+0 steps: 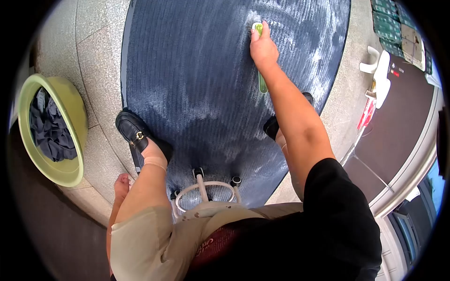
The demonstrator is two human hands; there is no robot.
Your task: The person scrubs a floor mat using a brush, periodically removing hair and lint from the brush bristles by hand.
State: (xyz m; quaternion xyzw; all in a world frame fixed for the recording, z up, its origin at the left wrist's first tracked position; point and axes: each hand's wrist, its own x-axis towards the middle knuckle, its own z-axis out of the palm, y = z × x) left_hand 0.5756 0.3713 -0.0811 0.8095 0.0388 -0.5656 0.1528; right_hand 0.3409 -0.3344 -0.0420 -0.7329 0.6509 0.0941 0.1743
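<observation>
My right hand (265, 50) is closed around a green scrub brush (262, 84). It reaches forward over a dark blue ribbed mat (187, 61). The brush's white and yellow-green end shows at my fingertips, beside a small patch of white foam (253, 18). Whitish streaks cover much of the mat, mostly on its right side and around my shoes. My left hand (122, 185) hangs low beside my left leg, away from the mat. The leg partly hides it, and its finger position is unclear.
A yellow-green basin (75, 100) with dark cloth (49, 126) stands on the left paving. A wheeled stool base (201, 185) sits on the mat beneath me. At right are a white plastic item (383, 79), a red-and-white package (367, 111) and green-wrapped packs (386, 28).
</observation>
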